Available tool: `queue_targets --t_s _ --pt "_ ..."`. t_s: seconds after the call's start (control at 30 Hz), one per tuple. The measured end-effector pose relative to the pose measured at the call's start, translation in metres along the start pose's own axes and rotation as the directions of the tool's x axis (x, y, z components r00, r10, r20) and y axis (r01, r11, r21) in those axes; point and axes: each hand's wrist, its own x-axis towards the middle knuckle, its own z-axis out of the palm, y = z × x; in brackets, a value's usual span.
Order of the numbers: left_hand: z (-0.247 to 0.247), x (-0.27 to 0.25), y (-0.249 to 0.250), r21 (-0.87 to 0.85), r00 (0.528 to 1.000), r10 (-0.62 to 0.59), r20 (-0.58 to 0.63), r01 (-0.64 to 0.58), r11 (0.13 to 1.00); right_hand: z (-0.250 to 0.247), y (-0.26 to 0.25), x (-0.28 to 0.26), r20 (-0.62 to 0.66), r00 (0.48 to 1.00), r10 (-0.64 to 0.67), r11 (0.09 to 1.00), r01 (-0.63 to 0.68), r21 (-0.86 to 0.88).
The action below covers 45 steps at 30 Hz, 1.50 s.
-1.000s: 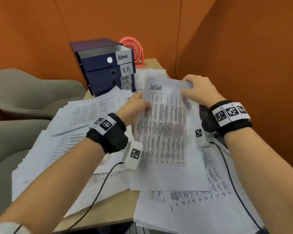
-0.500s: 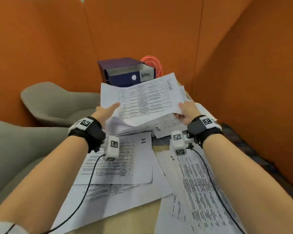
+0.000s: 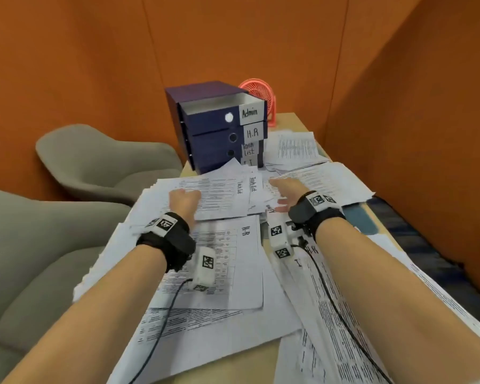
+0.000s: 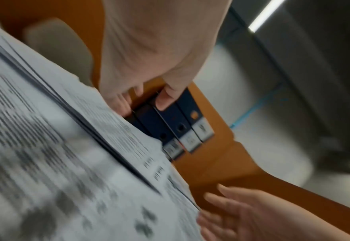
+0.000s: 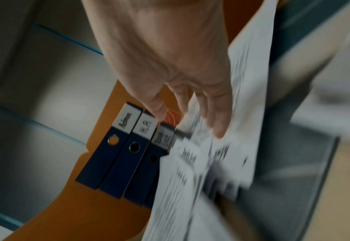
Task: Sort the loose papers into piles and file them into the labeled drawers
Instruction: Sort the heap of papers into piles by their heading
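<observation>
A dark blue drawer unit (image 3: 214,134) stands at the back of the desk, labeled Admin, H.R, Task List and one partly hidden label; its top Admin drawer (image 3: 250,112) is pulled out. Printed sheets cover the desk. A sheet headed Task List (image 3: 219,195) lies on a pile in front of the drawers. My left hand (image 3: 185,199) rests on that sheet's left part with fingers loosely curled (image 4: 120,102), holding nothing. My right hand (image 3: 284,189) lies on the papers beside it with straight fingers (image 5: 217,124). An H.R sheet (image 3: 244,245) lies nearer, between my wrists.
A pink desk fan (image 3: 258,98) stands behind the drawers. Grey chairs (image 3: 100,159) sit to the left of the desk. Orange walls close in behind and on the right. More sheets overhang the desk's front edge (image 3: 269,356).
The Task List sheet, held up in both hands half a second ago, now lies flat on the pile before the drawers. Both hands have let go of it and come down.
</observation>
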Motion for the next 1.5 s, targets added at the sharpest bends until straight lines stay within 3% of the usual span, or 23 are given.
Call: queue_targets --t_s 0.03,0.07,0.13,0.17,0.2,0.23,0.27,0.33,0.4,0.5,0.63,0.73,0.87,1.0,1.1,1.2,1.27,1.33,1.4,1.43,1.5 --pt "0.017 -0.021 0.001 -0.044 0.981 0.016 0.195 -0.008 0.999 -0.014 0.004 -0.008 0.003 0.999 0.037 0.999 -0.037 0.014" --pt "0.034 -0.041 -0.001 -0.062 0.918 0.019 0.396 0.005 0.998 -0.029 0.011 -0.018 0.012 0.997 0.08 0.997 -0.08 0.011" --pt "0.064 -0.087 -0.008 0.019 0.705 -0.043 0.708 0.041 0.999 -0.06 0.028 -0.042 0.013 0.986 0.167 0.976 -0.163 -0.146" --pt "0.076 -0.096 -0.016 0.105 0.63 -0.088 0.772 0.011 0.994 -0.076 0.038 -0.052 0.006 0.979 0.204 0.944 -0.195 -0.266" --pt "0.088 -0.105 -0.023 0.201 0.593 -0.13 0.795 -0.055 0.978 -0.09 0.048 -0.063 -0.019 0.973 0.228 0.894 -0.217 -0.391" --pt "0.1 -0.111 -0.03 0.29 0.599 -0.151 0.786 -0.142 0.947 -0.103 0.058 -0.072 -0.054 0.969 0.24 0.843 -0.236 -0.484" --pt "0.109 -0.119 -0.034 0.363 0.633 -0.134 0.762 -0.247 0.898 -0.113 0.069 -0.081 -0.075 0.966 0.249 0.806 -0.25 -0.537" --pt "0.125 -0.126 -0.041 0.476 0.694 -0.037 0.719 -0.452 0.754 -0.126 0.087 -0.092 -0.041 0.969 0.245 0.829 -0.231 -0.509" --pt "0.135 -0.133 -0.042 0.518 0.714 0.046 0.699 -0.549 0.656 -0.134 0.104 -0.099 0.009 0.984 0.177 0.881 -0.154 -0.447" --pt "0.145 -0.14 -0.039 0.512 0.715 0.053 0.697 -0.548 0.661 -0.14 0.118 -0.101 0.025 0.997 0.074 0.918 -0.058 -0.391" --pt "0.151 -0.148 -0.036 0.485 0.687 0.121 0.717 -0.616 0.62 -0.137 0.119 -0.105 0.065 0.998 0.007 0.855 0.028 -0.518" --pt "0.15 -0.153 -0.031 0.457 0.709 0.167 0.685 -0.597 0.659 -0.131 0.115 -0.108 0.074 0.997 -0.024 0.79 0.064 -0.61" --pt "0.141 -0.153 -0.023 0.421 0.716 0.112 0.689 -0.521 0.742 -0.123 0.112 -0.11 0.173 0.98 -0.094 0.719 0.187 -0.669" --pt "0.128 -0.154 -0.017 0.277 0.625 0.008 0.78 -0.356 0.893 -0.115 0.117 -0.108 0.159 0.965 -0.21 0.758 0.264 -0.597" --pt "0.119 -0.151 -0.016 0.248 0.541 -0.075 0.837 -0.254 0.935 -0.112 0.127 -0.105 0.091 0.953 -0.289 0.832 0.297 -0.468" --pt "0.112 -0.151 -0.015 0.227 0.404 -0.142 0.904 -0.172 0.958 -0.116 0.134 -0.109 0.018 0.944 -0.329 0.918 0.324 -0.229" --pt "0.109 -0.148 -0.017 0.236 0.367 -0.159 0.917 -0.175 0.956 -0.123 0.141 -0.112 0.009 0.95 -0.311 0.947 0.311 -0.077" --pt "0.109 -0.145 -0.022 0.258 0.424 -0.148 0.894 -0.215 0.942 -0.129 0.147 -0.112 0.032 0.955 -0.296 0.955 0.294 0.042" --pt "0.109 -0.142 -0.027 0.28 0.53 -0.113 0.84 -0.247 0.928 -0.13 0.148 -0.111 0.063 0.952 -0.3 0.953 0.295 0.073" --pt "0.11 -0.141 -0.028 0.286 0.555 -0.099 0.826 -0.262 0.921 -0.129 0.147 -0.112 0.084 0.948 -0.307 0.952 0.304 0.043" --pt "0.112 -0.14 -0.029 0.285 0.552 -0.085 0.83 -0.287 0.915 -0.124 0.143 -0.114 0.1 0.942 -0.32 0.945 0.326 -0.041"
